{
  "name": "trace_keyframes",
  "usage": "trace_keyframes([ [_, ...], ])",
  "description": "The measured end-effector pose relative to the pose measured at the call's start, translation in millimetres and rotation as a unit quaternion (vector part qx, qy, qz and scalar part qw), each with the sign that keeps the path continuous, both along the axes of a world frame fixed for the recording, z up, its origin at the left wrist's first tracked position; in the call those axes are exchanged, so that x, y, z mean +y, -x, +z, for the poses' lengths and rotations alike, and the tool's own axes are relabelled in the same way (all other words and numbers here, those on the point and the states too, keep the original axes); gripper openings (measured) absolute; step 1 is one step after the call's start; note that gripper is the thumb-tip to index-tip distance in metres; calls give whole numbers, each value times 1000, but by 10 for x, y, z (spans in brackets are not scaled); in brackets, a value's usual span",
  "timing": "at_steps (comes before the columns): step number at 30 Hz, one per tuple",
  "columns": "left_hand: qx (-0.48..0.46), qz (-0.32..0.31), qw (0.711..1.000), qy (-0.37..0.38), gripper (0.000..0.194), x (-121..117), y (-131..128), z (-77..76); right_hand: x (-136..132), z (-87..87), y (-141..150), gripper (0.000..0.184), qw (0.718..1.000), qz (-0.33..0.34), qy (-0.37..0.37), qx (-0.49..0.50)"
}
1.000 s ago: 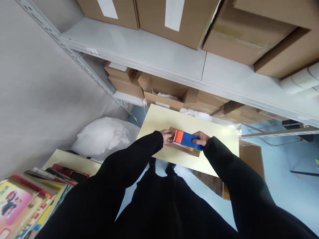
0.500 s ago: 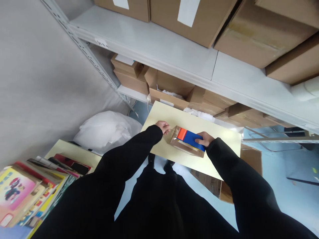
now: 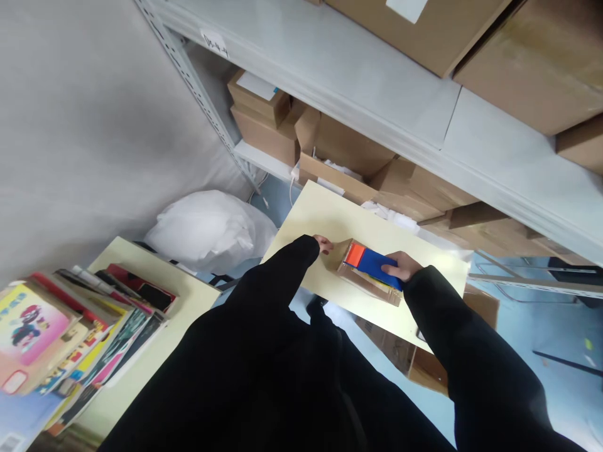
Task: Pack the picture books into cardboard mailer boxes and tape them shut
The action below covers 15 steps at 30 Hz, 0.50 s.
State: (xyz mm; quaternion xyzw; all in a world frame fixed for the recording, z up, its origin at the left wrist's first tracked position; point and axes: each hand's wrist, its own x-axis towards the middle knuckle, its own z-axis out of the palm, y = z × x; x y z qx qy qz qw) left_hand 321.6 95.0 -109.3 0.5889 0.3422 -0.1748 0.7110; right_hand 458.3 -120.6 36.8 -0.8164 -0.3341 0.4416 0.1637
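On the pale yellow table [image 3: 301, 216] lies a brown packet [image 3: 372, 290] with shiny, see-through-looking edges. A flat blue-and-orange item [image 3: 370, 262] is on top of it. My right hand [image 3: 402, 266] grips the right end of this item, thumb on top, fingers partly hidden. Left of the packet, my left hand [image 3: 323, 244] has its fingers pinched together, low over the tabletop. A faint brownish strip seems to run from the packet towards these fingers, but what they hold is too small to make out.
Grey shelving [image 3: 339, 81] with cardboard boxes [image 3: 346, 144] stands behind the table. At left, a stack of books [image 3: 70, 339] sits on a second pale table [image 3: 186, 276], near a white bag [image 3: 211, 229]. An open carton [image 3: 426, 370] stands on the floor at right.
The view has shifted, so the shelf and table appear moved. My right hand keeps its grip on the blue-and-orange item; my left hand stays left of the packet, its fingers pinched.
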Motion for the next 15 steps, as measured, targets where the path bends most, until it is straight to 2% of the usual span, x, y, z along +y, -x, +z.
trace_keyframes([
  [3,-3,-9,1000,-12,20,-16,-13,-145,35,22,3,29,1000,4,19,4],
  [6,-26,28,999,-11,24,-123,-4,-250,54,40,11,28,1000,10,25,12],
  [10,-41,48,998,0,27,-247,1,-295,50,35,4,30,1000,17,21,11],
  [15,-55,50,997,-3,27,-181,-3,-308,37,27,-16,29,999,23,24,3],
])
